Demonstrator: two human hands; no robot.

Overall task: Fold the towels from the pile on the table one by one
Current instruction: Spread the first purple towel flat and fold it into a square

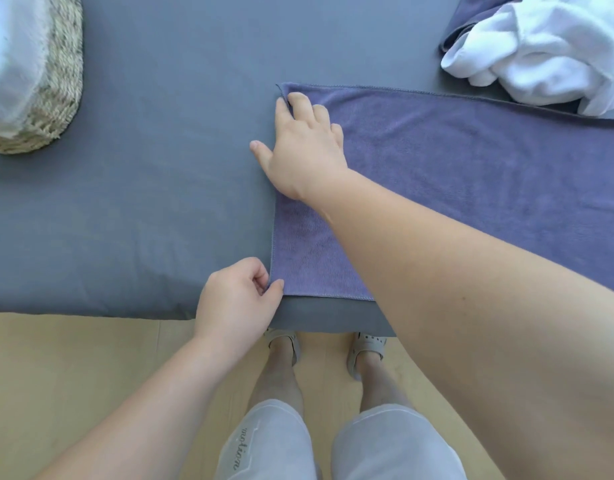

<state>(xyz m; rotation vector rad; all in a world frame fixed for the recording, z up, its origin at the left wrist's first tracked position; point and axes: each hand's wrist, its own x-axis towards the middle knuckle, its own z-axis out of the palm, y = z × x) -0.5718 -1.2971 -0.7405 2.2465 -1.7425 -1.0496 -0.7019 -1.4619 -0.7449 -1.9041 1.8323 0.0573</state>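
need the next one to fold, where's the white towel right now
Head view: the white towel lies crumpled at the far right of the table, just beyond the spread purple towel, partly over a dark towel.

The left hand [238, 296], low centre, pinches a towel [472, 174] corner between thumb and forefinger; the right arm [454, 271] reaches diagonally (from lower right), right hand [304, 147] palm down, thumb splayed.
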